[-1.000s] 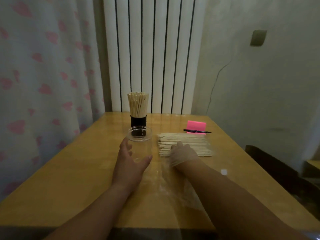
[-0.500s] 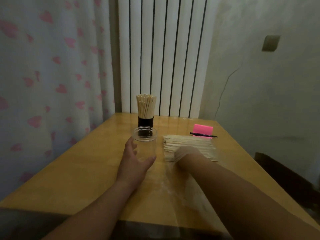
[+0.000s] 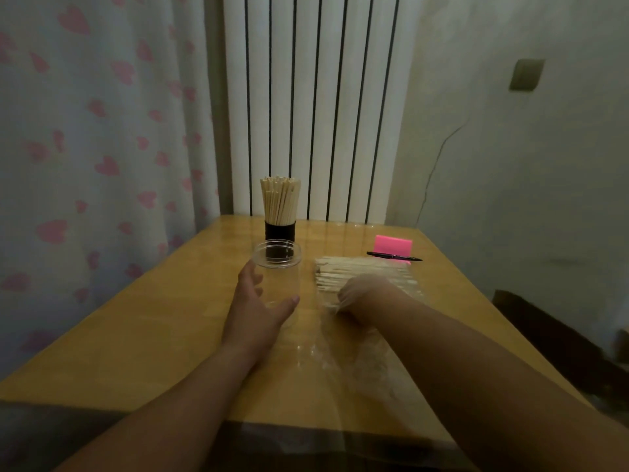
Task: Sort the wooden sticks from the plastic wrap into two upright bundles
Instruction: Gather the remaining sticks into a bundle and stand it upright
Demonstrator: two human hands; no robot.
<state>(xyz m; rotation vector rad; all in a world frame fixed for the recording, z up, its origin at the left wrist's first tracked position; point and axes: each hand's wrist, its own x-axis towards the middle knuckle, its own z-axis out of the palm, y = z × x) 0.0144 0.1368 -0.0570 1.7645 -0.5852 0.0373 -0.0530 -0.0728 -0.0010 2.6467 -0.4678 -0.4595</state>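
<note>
Probably a home: heart-print curtain [image 3: 85, 148], radiator [image 3: 313, 107], wooden table [image 3: 136, 342]

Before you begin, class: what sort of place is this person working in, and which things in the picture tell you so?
Probably a room in a home. A wooden table stands against a white radiator, beside a curtain printed with pink hearts.
</note>
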